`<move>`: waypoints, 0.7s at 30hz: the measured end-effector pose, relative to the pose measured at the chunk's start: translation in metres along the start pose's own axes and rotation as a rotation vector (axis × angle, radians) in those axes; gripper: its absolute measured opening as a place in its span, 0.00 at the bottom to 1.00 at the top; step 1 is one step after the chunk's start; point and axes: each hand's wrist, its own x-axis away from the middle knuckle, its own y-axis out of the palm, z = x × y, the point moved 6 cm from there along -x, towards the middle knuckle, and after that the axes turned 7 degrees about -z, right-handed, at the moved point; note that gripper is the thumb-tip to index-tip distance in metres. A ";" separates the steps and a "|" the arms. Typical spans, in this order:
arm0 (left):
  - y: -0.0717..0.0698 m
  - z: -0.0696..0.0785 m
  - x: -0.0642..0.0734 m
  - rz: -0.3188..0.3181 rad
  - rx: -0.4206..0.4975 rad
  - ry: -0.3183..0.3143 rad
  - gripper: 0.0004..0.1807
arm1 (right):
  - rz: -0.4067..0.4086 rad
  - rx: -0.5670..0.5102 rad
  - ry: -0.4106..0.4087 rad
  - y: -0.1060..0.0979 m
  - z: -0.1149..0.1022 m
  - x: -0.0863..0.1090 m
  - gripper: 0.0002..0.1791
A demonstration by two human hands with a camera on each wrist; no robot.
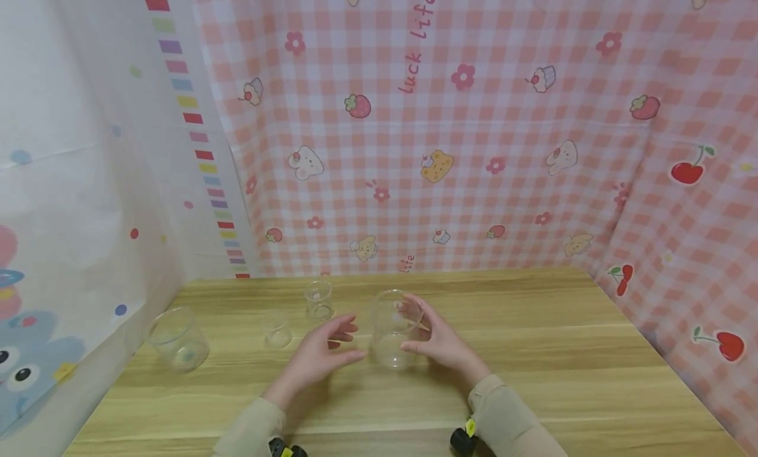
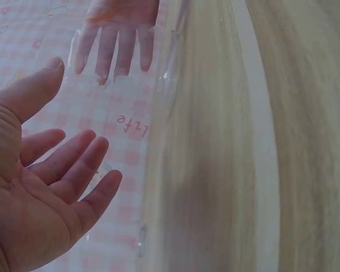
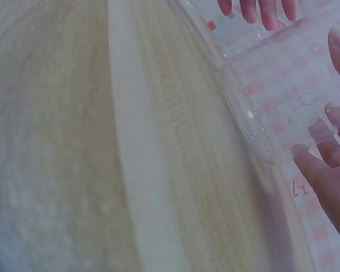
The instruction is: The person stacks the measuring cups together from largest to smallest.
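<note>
Head view. On the table: tall glass, upright, between left hand and right hand. At its right side, right hand with thumb to the near side, other fingers toward the far side, partly seen through the clear wall. Just left of it, left hand, fingers parted from thumb, holding nothing. Farther left: small glass, low glass with faint outline hard to separate from the wood grain, and wide glass. Sleeves cut off at the lower edge.

Left wrist view. Left hand cut off at the left edge, fingers spread. Tall glass cut off at the top; right-hand fingers straight, visible through it.

Right wrist view. Right hand cut off at the right edge, fingers extended, thumb well apart. Base of tall glass distinct; upper wall nearly lost against checked cloth. Unable to tell touch from gap at the fingertips. Of left hand, only fingers at the top edge.
</note>
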 end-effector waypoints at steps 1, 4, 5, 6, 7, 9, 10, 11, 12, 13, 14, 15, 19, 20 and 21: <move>-0.001 0.000 0.001 0.005 -0.010 0.000 0.38 | -0.002 -0.001 0.000 0.000 0.000 0.000 0.50; -0.005 0.002 0.003 0.015 -0.033 0.005 0.38 | -0.006 0.001 0.004 0.000 0.001 0.000 0.50; -0.007 0.002 0.004 0.019 -0.045 0.009 0.38 | -0.008 -0.002 0.004 0.000 0.001 0.000 0.50; -0.008 0.003 0.005 0.023 -0.053 0.011 0.37 | -0.009 -0.004 0.004 0.000 0.001 0.000 0.50; -0.010 0.003 0.006 0.028 -0.064 0.012 0.37 | -0.010 0.000 0.003 0.000 0.001 0.000 0.50; -0.014 0.004 0.009 0.038 -0.082 0.007 0.36 | -0.010 -0.005 -0.002 0.000 0.002 0.000 0.50; -0.017 0.004 0.010 0.045 -0.095 0.002 0.37 | -0.008 -0.009 -0.005 0.000 0.002 0.000 0.50; -0.020 0.004 0.011 0.053 -0.107 -0.002 0.37 | -0.007 -0.012 -0.008 0.000 0.002 0.000 0.51; -0.022 0.005 0.013 0.060 -0.119 -0.009 0.37 | -0.005 -0.010 -0.010 -0.001 0.002 0.000 0.51; -0.025 0.005 0.014 0.066 -0.136 -0.012 0.37 | -0.004 -0.012 -0.014 -0.001 0.002 0.000 0.51; -0.028 0.006 0.015 0.072 -0.149 -0.014 0.36 | -0.004 -0.014 -0.021 -0.001 0.001 0.000 0.51; -0.031 0.006 0.016 0.079 -0.168 -0.017 0.36 | -0.003 -0.014 -0.022 -0.001 0.001 0.000 0.51; -0.044 0.009 0.022 0.090 -0.252 -0.018 0.36 | -0.006 -0.014 -0.027 -0.001 0.001 0.000 0.51; -0.047 0.009 0.023 0.092 -0.270 -0.019 0.36 | -0.007 -0.015 -0.028 0.000 0.001 0.000 0.51; -0.050 0.010 0.025 0.093 -0.289 -0.022 0.36 | -0.008 -0.018 -0.026 0.000 0.001 0.000 0.51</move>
